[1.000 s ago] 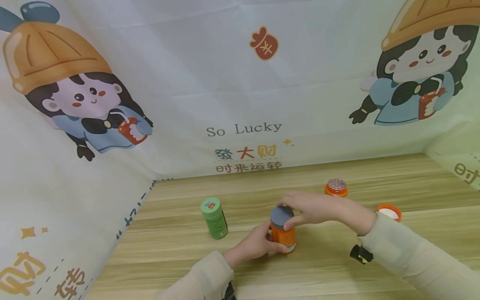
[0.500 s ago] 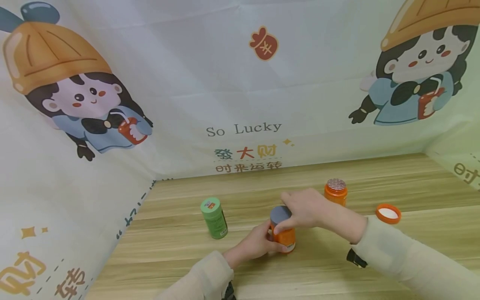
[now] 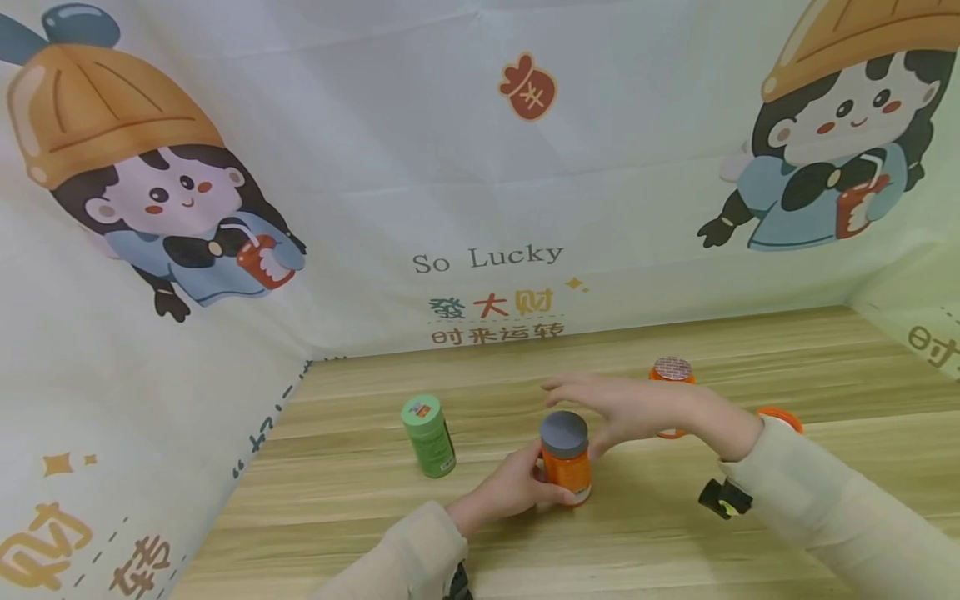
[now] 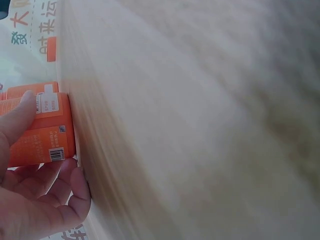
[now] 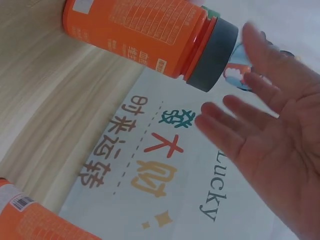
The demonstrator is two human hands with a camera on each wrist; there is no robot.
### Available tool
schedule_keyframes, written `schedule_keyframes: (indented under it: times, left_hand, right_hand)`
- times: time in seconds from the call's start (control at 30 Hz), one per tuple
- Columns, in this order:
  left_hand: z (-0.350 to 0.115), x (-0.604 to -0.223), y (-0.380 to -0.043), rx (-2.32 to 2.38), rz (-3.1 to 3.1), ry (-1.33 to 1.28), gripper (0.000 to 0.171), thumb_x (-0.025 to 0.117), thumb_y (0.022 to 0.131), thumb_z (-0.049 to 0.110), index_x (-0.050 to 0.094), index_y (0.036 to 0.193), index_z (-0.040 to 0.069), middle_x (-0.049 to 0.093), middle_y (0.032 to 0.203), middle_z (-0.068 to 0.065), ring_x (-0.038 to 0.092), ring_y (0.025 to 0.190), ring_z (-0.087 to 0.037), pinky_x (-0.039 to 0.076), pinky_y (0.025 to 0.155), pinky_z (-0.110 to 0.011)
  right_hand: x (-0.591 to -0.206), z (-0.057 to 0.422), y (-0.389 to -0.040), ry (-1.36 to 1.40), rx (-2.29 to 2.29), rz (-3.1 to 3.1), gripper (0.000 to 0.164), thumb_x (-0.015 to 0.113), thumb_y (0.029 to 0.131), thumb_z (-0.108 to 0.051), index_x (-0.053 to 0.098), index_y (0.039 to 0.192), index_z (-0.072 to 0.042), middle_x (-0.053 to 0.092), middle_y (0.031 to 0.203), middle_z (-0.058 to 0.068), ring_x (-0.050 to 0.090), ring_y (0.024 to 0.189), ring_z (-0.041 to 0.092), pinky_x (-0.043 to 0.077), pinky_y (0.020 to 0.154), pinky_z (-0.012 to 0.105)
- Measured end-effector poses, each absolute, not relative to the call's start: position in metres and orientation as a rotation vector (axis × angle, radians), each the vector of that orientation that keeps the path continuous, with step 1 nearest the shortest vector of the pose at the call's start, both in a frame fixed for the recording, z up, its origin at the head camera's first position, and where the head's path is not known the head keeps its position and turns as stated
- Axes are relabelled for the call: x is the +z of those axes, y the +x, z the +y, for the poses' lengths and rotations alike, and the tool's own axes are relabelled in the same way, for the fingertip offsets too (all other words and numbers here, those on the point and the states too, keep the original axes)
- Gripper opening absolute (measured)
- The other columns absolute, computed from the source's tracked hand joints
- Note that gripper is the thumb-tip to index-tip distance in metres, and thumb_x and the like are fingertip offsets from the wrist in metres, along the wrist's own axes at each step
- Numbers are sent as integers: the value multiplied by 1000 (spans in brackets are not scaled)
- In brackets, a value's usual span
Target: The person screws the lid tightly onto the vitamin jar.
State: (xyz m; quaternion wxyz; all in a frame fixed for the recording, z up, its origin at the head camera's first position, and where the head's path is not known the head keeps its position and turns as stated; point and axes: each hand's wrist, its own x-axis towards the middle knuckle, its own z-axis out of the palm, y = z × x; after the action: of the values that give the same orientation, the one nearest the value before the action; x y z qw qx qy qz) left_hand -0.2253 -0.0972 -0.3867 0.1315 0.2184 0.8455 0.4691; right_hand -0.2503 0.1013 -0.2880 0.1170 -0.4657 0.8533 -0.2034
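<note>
An orange bottle (image 3: 568, 477) with a dark grey screw cap (image 3: 564, 433) stands upright on the wooden table. My left hand (image 3: 517, 483) grips its lower body; in the left wrist view the thumb (image 4: 20, 116) lies across the label with fingers curled on the other side. Just behind and right of the cap, my right hand (image 3: 637, 406) spreads its fingers and holds nothing. The right wrist view shows a gap between those fingers and the cap, which sits on the bottle's neck.
A green canister (image 3: 429, 437) stands to the left. Behind my right hand is a second orange bottle (image 3: 672, 369), uncapped, with a patterned seal over its mouth. An orange lid (image 3: 783, 416) lies farther right, partly hidden by the sleeve. A printed cloth (image 3: 360, 208) hangs behind.
My right hand gripped and twisted the grey cap in the earlier frames; now it has let go, its fingers spread off the cap. The left hand and bottle have stayed put.
</note>
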Motion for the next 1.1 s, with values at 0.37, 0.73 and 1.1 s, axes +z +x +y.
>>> schedule_keyframes:
  times: [0.37,0.73,1.1]
  left_hand:
    - [-97,-386,-227,1345,2464,645,52,75,76,12,49,121,6,62,111,-10,56,81,-11,45,73,-24]
    - [-97,-385,-225,1355,2462,615,51,75,75,11,50,119,6,62,107,-10,52,72,-11,43,64,-22]
    - [-98,-386,-224,1352,2466,610,52,75,75,11,50,120,5,62,103,-9,50,69,-10,41,60,-20]
  right_hand:
    - [-292,106,-255,-1706,-533,2452,39,59,88,-7,51,127,-8,52,130,8,49,118,26,41,95,41]
    - [-297,100,-254,-1508,-421,2581,45,63,87,-27,52,126,-7,52,117,3,51,105,16,44,89,34]
    - [-308,93,-255,-1456,-372,2769,50,63,82,-47,59,109,-5,55,99,0,51,86,11,45,75,27]
